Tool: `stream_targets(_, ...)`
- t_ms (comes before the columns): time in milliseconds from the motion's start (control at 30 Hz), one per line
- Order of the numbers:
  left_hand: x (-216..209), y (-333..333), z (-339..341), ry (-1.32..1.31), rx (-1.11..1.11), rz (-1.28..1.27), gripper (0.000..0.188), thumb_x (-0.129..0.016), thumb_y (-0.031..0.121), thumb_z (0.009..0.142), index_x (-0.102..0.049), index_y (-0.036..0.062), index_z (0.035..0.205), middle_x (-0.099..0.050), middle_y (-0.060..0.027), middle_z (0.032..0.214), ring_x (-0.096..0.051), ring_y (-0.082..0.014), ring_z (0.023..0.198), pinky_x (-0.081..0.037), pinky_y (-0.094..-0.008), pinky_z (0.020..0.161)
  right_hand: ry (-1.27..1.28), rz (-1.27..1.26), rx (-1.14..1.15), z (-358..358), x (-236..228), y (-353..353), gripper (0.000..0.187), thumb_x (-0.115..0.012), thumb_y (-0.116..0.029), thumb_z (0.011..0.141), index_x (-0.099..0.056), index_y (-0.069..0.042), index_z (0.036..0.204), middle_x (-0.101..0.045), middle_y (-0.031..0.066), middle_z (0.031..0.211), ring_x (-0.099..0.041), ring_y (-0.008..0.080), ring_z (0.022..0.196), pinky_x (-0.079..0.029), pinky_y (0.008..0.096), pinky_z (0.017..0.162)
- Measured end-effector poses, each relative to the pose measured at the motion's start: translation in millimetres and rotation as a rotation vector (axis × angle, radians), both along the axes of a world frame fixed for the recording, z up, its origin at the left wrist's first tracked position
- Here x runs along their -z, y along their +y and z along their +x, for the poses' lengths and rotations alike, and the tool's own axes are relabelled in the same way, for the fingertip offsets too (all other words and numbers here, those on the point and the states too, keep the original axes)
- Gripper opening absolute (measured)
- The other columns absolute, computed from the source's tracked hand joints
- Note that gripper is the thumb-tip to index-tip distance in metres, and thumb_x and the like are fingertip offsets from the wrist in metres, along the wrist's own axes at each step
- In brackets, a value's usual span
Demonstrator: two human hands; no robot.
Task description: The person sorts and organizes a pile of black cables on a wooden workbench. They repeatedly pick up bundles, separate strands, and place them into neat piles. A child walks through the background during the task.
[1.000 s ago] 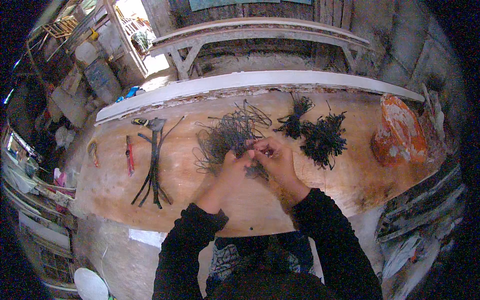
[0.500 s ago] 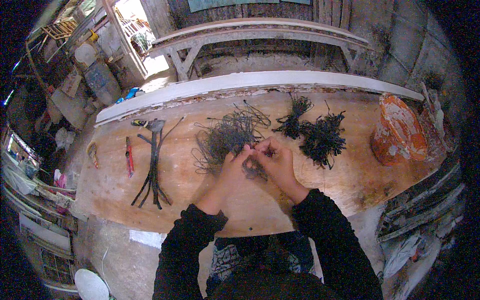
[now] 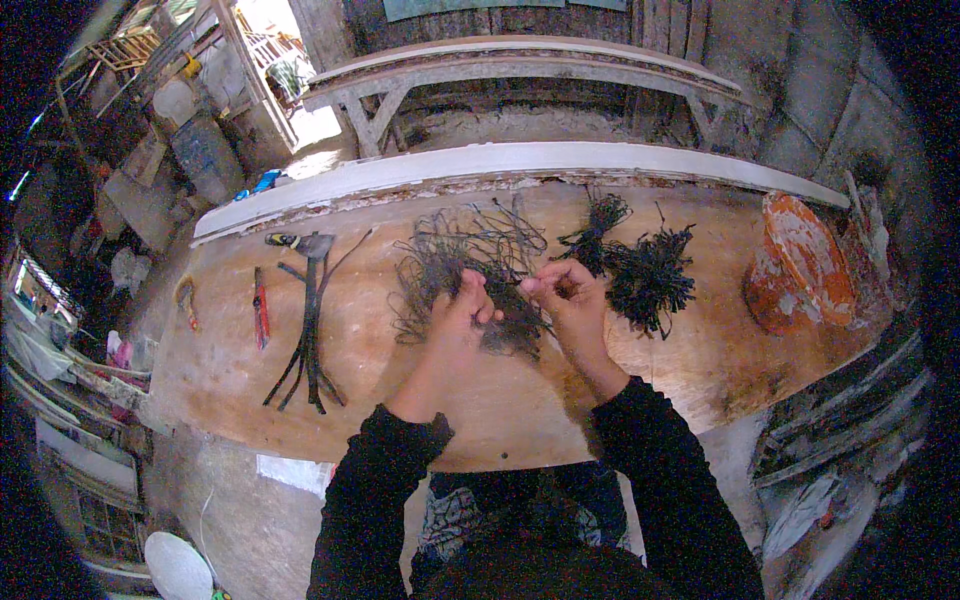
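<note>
A tangled pile of thin black strands, like cord or wire (image 3: 428, 262), lies on the wooden table in front of me. Over its near right side, my right hand (image 3: 572, 305) is closed in a pinch between thumb and forefinger. A thin black strand appears to run from that pinch, with loose loops below. My left hand (image 3: 462, 308) is a little apart from it, over the near edge of the pile. Its fingers are curled and slightly blurred; anything in them is too small to make out. Two black bundles, a smaller one (image 3: 597, 228) and a larger one (image 3: 652, 278), lie right of the pile.
On the left lie long flat black strips (image 3: 312, 340), a dark-headed tool with a yellow-marked handle (image 3: 288, 241), a red tool (image 3: 261, 308) and a small curved tool (image 3: 187, 303). A plaster-smeared orange bucket (image 3: 765, 285) stands right. A long white board (image 3: 520, 160) borders the far edge.
My hands were together over the strands; now they are apart, the left shifted slightly left and the right slightly right and up. The loops between them have spread out lower down.
</note>
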State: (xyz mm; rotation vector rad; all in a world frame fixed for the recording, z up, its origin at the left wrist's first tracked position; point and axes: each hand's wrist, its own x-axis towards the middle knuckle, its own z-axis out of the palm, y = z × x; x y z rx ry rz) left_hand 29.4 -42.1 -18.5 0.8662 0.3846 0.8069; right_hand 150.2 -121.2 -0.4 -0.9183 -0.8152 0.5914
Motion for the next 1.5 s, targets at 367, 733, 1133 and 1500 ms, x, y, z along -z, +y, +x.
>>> stream_targets(367, 9, -24, 11, 0.382, 0.091, 0.020, 0.046, -0.049, 0.052, 0.076, -0.049, 0.0102, 0.095, -0.053, 0.0011, 0.076, -0.048, -0.0093, 0.064, -0.038, -0.0222, 0.053, -0.309, -0.180, -0.013, -14, -1, -10, 0.008, -0.062, -0.002, 0.071, -0.055, -0.003, 0.075, -0.054, 0.0000, 0.069, -0.049, 0.0074, 0.060, -0.041, 0.0209, 0.054)
stream_targets(733, -2, -4, -1, 0.068, 0.028, -0.082, 0.024, -0.045, 0.031, 0.085, -0.049, 0.0086, 0.079, -0.048, -0.0005, 0.067, -0.049, -0.0125, 0.064, -0.045, -0.0282, 0.067, -0.143, -0.093, 0.001, -1, 1, -2, 0.011, -0.062, 0.000, 0.070, -0.054, -0.004, 0.075, -0.054, 0.0011, 0.070, -0.050, 0.0080, 0.064, -0.042, 0.0213, 0.057)
stream_targets(1133, 1, -3, 0, -0.008, 0.000, 0.060, 0.034, -0.050, 0.037, 0.080, -0.047, 0.0068, 0.095, -0.040, 0.0011, 0.065, -0.044, -0.0121, 0.065, -0.043, -0.0298, 0.068, -0.129, 0.017, 0.038, -9, -3, -5, 0.024, -0.060, 0.001, 0.071, -0.050, -0.006, 0.092, -0.057, 0.0058, 0.075, -0.055, 0.0120, 0.069, -0.045, 0.0259, 0.066)
stream_targets(1500, 11, 10, -5, 0.171, -0.223, 0.114, 0.026, -0.046, 0.035, 0.084, -0.047, 0.0096, 0.076, -0.047, 0.0000, 0.070, -0.044, -0.0118, 0.066, -0.037, -0.0233, 0.063, -0.471, -0.188, -0.055, -15, 14, 2, 0.010, -0.062, -0.007, 0.070, -0.061, -0.003, 0.079, -0.059, 0.0085, 0.075, -0.056, 0.0186, 0.070, -0.044, 0.0294, 0.063)
